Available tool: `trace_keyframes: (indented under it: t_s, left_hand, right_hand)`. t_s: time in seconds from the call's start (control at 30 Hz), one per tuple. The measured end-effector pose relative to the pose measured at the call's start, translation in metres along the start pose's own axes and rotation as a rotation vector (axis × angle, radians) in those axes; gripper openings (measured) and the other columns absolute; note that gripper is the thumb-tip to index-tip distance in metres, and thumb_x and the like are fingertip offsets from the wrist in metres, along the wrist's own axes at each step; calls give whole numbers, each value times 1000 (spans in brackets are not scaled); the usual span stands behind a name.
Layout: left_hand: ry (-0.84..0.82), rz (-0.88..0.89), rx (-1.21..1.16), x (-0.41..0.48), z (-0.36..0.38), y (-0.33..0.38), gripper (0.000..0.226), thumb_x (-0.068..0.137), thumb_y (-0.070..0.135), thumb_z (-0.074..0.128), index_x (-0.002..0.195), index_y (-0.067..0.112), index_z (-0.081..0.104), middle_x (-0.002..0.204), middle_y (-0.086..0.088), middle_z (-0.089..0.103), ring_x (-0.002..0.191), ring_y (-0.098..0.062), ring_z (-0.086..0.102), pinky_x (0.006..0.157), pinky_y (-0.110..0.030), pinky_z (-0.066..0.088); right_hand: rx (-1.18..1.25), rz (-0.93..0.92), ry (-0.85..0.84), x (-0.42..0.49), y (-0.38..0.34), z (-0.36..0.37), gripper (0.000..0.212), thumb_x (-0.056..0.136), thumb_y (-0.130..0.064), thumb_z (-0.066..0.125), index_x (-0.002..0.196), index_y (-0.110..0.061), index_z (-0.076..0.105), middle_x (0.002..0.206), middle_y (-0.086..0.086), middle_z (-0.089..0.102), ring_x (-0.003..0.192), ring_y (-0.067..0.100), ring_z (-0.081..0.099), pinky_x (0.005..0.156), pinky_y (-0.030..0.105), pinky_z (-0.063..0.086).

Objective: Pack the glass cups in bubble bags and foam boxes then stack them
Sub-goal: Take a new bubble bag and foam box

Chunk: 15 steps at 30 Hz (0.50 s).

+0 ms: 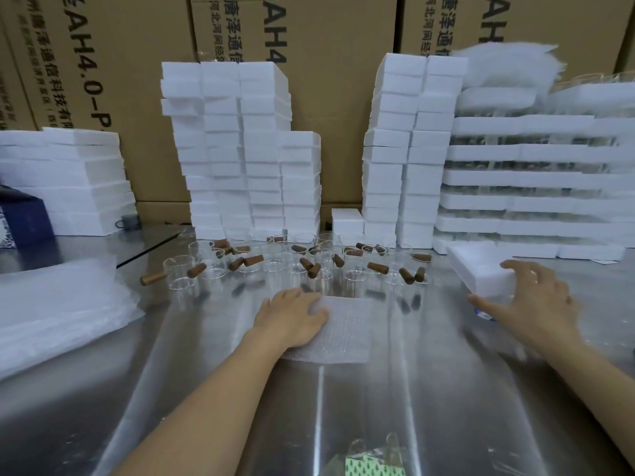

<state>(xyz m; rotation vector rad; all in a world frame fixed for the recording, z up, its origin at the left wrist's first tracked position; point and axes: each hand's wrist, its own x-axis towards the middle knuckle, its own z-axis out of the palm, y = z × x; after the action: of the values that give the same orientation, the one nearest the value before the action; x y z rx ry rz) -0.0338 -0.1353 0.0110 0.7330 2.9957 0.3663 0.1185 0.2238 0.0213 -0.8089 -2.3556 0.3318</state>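
Several clear glass cups (213,269) with brown wooden handles stand in rows across the middle of the steel table (378,407). A bubble bag (343,328) lies flat in front of them, and my left hand (292,317) rests on its left part with fingers slightly bent. At the right, my right hand (536,300) is spread open over a white foam box (481,269), fingertips at its near edge; the hand is blurred. Whether it touches the box is unclear.
Tall stacks of white foam boxes (240,149) (409,149) stand behind the cups, with foam trays of glasses (532,187) at the right. A pile of bubble bags (58,310) lies at the left. Cardboard cartons (326,97) form the back wall.
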Motion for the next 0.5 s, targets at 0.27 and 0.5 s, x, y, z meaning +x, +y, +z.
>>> trace_keyframes:
  t_s: [0.27, 0.5]
  left_hand:
    - [215, -204, -80, 0, -16, -18, 45, 109, 34, 44, 152, 34, 54, 159, -6, 52, 148, -32, 44, 118, -52, 39]
    - [270, -286, -295, 6, -18, -36, 55, 99, 10, 54, 149, 34, 54, 148, -6, 59, 129, -30, 59, 107, -47, 52]
  right_hand:
    - [35, -132, 120, 4, -2, 10, 76, 76, -66, 78, 140, -34, 50, 156, 3, 37, 145, 34, 31, 112, 64, 31]
    - [34, -186, 145, 6, 1, 15, 65, 79, -61, 78, 133, -34, 54, 154, 5, 43, 143, 35, 35, 111, 63, 33]
